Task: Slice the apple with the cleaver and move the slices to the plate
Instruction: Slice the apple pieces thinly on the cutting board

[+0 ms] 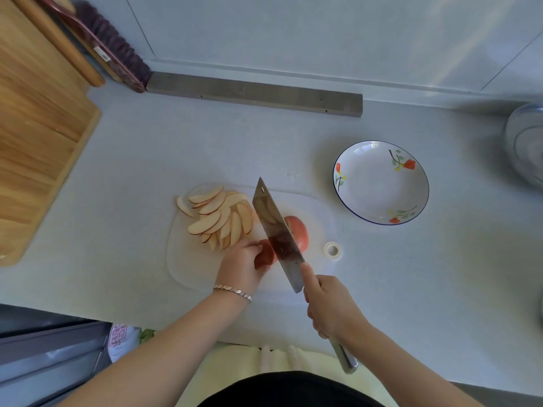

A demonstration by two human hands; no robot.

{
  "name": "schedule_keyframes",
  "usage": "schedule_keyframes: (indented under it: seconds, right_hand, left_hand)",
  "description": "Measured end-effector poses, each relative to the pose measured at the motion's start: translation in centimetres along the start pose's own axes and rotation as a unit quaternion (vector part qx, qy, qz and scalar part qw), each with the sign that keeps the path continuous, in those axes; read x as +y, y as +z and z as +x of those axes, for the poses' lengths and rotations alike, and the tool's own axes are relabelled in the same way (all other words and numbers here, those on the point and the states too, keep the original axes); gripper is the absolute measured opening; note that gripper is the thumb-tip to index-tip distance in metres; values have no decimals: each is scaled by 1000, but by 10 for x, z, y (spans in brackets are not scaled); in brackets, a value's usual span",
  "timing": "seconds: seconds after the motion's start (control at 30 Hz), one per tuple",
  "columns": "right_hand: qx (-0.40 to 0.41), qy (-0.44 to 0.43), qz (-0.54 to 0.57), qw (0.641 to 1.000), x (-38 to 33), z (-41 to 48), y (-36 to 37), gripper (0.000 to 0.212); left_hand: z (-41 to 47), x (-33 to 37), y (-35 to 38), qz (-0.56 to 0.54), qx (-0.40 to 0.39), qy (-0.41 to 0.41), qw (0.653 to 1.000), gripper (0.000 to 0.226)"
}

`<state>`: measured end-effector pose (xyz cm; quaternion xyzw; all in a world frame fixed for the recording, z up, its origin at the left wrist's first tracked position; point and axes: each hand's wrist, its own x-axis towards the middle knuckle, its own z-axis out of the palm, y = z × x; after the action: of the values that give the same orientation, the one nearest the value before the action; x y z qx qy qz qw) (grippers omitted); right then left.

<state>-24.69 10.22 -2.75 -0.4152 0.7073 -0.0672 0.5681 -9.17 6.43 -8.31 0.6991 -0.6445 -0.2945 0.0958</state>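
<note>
Left hand (241, 261) fingers curl on an apple piece (264, 254) at frame centre; right hand (329, 306) wraps the cleaver (277, 235), blade over it. Slices (220, 218) fanned on board (188, 259); chunk (299, 232) uncut. Plate (382, 183) right holds none.

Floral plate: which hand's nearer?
Right. The right hand, gripping the cleaver, sits below-left of the plate; the left hand holds an apple piece farther left on the cutting board.
</note>
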Motion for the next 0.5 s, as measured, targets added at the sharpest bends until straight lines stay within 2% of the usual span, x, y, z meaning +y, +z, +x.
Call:
schedule_keyframes:
  seconds: [0.27,0.4,0.5]
  right_hand:
    - [7,8,-27,1000,-4,6,14,56]
    - [45,-18,-53,997,-1,10,26,55]
    - [55,-42,-18,997,-4,16,31,52]
  left_hand:
    - [3,3,-2,-11,-17,-5,1000,31]
    - [5,3,-6,-5,-30,-3,1000,28]
    - [3,4,-7,17,-28,-11,999,26]
